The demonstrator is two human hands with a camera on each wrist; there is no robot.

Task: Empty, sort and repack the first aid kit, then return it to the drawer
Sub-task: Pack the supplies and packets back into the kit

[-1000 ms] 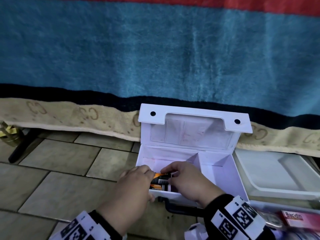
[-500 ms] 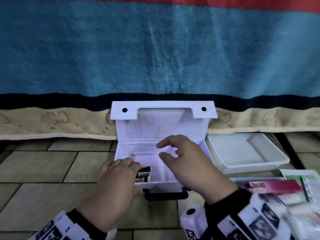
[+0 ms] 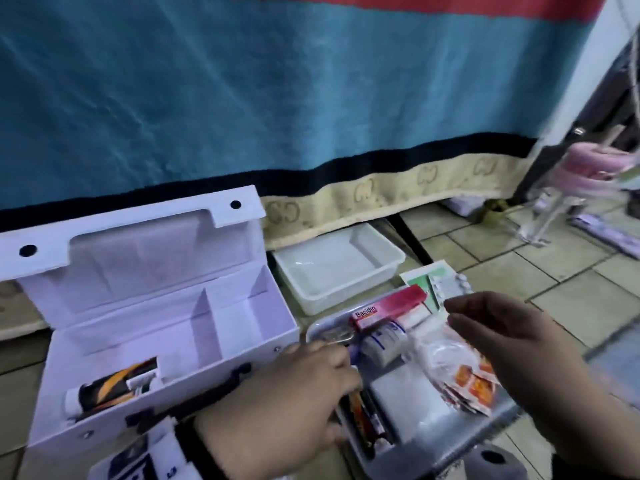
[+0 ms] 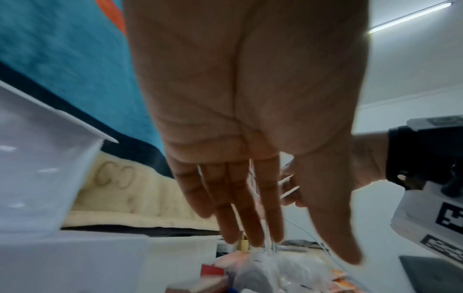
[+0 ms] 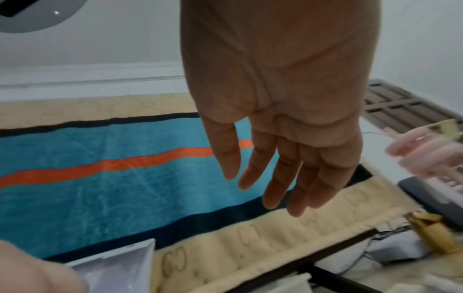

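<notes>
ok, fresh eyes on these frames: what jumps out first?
The open white kit at left, nearly bare: only an orange-black tube lies in its front-left compartment. Right of it, a tray heaped with supplies, a red Bacidin box on top, with both hands over it, left hand low at its near edge, right hand hovering open. Behind everything hangs a teal blanket.

left hand [image 3: 287, 407]: palm down, low, fingers [image 4: 240, 208] extended and loosely together, holding nothing | right hand [image 3: 512, 344]: raised, fingers [image 5: 275, 178] relaxed and slightly spread, holding nothing
</notes>
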